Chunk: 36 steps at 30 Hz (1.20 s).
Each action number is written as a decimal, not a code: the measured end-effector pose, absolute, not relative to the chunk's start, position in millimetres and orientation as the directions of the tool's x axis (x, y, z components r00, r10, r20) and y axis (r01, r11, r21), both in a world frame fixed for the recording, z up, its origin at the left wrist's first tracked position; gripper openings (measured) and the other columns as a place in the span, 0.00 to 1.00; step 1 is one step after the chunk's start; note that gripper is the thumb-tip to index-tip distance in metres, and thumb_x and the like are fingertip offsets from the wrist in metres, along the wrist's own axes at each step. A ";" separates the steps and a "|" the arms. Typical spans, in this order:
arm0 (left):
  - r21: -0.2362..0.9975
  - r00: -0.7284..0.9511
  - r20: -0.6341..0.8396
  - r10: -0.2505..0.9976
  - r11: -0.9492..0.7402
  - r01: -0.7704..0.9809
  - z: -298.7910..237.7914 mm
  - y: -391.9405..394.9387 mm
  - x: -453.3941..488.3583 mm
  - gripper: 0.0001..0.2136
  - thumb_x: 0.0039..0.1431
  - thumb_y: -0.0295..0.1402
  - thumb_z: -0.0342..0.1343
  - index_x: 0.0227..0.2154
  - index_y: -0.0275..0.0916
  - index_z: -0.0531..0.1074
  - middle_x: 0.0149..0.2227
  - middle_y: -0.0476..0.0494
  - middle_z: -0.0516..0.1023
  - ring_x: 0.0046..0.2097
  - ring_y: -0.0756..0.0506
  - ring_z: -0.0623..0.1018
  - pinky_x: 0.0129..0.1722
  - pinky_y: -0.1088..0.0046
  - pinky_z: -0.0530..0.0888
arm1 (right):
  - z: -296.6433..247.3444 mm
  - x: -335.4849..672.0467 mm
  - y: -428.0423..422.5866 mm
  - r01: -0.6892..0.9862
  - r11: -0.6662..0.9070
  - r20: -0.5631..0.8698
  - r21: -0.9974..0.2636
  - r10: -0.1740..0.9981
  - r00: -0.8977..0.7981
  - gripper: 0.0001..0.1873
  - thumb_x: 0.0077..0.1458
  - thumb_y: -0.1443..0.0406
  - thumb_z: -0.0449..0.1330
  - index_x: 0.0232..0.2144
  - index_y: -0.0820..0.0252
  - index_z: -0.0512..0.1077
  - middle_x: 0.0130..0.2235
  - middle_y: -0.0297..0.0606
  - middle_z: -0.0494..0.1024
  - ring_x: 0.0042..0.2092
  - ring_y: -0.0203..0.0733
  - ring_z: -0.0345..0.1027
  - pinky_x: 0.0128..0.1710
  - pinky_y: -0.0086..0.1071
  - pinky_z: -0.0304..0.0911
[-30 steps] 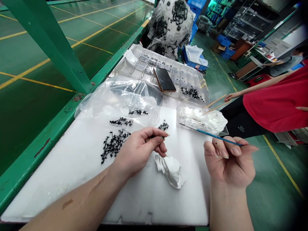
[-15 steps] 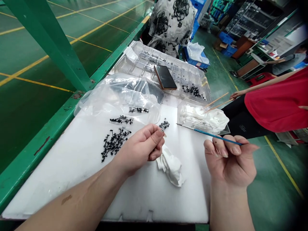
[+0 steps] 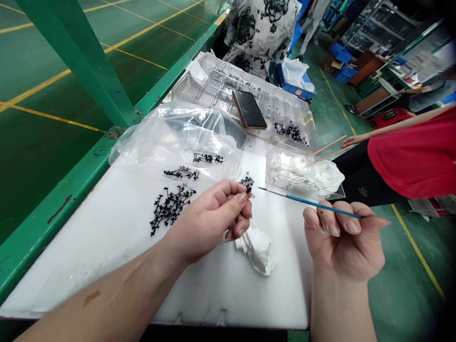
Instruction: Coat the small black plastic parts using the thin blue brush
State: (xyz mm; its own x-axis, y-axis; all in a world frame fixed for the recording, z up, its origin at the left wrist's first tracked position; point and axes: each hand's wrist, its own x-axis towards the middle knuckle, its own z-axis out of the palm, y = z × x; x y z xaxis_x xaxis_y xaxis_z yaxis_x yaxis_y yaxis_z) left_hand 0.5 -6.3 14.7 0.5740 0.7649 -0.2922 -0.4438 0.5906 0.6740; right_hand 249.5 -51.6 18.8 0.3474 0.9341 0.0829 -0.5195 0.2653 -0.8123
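My left hand (image 3: 210, 216) is closed in a pinch on a small black part (image 3: 248, 190) held at its fingertips, just above a crumpled white cloth (image 3: 257, 248). My right hand (image 3: 344, 240) is closed on a thin blue-handled brush (image 3: 309, 202), whose tip points left toward the black part. A small heap of black ring parts (image 3: 246, 181) lies on the white table (image 3: 117, 237) just beyond my left fingers. Left of my hand lie black sprues with small parts (image 3: 170, 207).
A clear plastic bag (image 3: 185, 135) lies at the back, with clear compartment trays (image 3: 228, 85) and a phone (image 3: 250, 109) behind it. A clear box with white cloths and wooden sticks (image 3: 302, 171) stands at the right. A person in red (image 3: 413, 156) sits right; another in a floral top (image 3: 260, 28) stands beyond.
My left hand lifted slightly and brought the black part up between its fingertips. The brush tip swung left toward it. The view shifted a little.
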 end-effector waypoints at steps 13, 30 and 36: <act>0.825 0.562 -0.284 0.777 0.497 -0.270 18.6 -8.5 -0.6 0.12 0.72 0.43 0.51 0.36 0.40 0.63 0.29 0.54 0.76 0.21 0.58 0.67 0.21 0.81 0.60 | 14.2 249.8 -51.8 -0.483 0.271 0.160 -0.832 0.952 0.260 0.08 0.58 0.60 0.71 0.35 0.56 0.77 0.22 0.27 0.57 0.24 0.32 0.56 0.24 0.32 0.54; 0.840 0.579 -0.260 0.773 0.477 -0.260 19.9 -9.3 -1.6 0.12 0.73 0.42 0.50 0.37 0.40 0.62 0.28 0.55 0.76 0.21 0.59 0.66 0.21 0.83 0.61 | 15.0 252.0 -49.7 -0.472 0.282 0.142 -0.835 0.940 0.311 0.09 0.56 0.61 0.73 0.35 0.57 0.78 0.23 0.27 0.61 0.25 0.32 0.56 0.25 0.32 0.57; 0.840 0.586 -0.259 0.768 0.478 -0.256 18.7 -9.3 -1.6 0.12 0.73 0.42 0.50 0.37 0.39 0.63 0.27 0.55 0.76 0.21 0.60 0.66 0.21 0.84 0.61 | 13.4 248.9 -50.3 -0.485 0.264 0.139 -0.834 0.950 0.278 0.09 0.57 0.61 0.72 0.35 0.57 0.77 0.22 0.27 0.60 0.24 0.32 0.56 0.25 0.32 0.56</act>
State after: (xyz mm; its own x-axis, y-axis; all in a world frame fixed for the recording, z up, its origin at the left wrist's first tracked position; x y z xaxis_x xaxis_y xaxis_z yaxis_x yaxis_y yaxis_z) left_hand -1.6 -9.3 18.7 0.5855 0.7682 -0.2588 -0.2565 0.4784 0.8398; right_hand 248.9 -50.3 13.4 0.2784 0.9504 0.1390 -0.4846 0.2639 -0.8340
